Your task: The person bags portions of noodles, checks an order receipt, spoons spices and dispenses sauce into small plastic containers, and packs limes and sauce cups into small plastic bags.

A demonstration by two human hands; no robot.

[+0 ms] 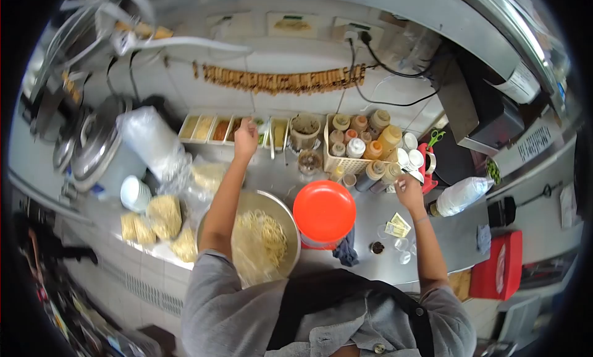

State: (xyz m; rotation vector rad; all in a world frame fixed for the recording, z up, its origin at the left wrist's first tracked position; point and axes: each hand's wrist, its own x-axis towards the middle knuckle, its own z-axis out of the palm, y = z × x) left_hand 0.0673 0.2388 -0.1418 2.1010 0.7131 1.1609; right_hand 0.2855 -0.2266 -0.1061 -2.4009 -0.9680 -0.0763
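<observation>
My left hand [246, 139] is closed, fingertips together, over the row of small condiment trays [205, 127] at the wall. Whatever it pinches, if anything, is hidden. A white spoon handle [272, 148] stands just right of it. My right hand [409, 191] is closed beside the sauce bottles, its fingertips at a small white piece [417, 176] whose kind I cannot make out. White cups [415, 158] stand just beyond. Between my arms are a steel bowl [295, 246] of noodles [264, 233] with a plastic bag, and a round orange-red lid [324, 210].
A cream basket [355, 165] holds several sauce bottles. Bagged noodles [164, 216] and white cups [135, 193] lie left. A dark cloth [347, 250] touches the lid's container. Sachets [397, 225], a small dark cup [377, 247] and green-handled scissors [436, 136] are right.
</observation>
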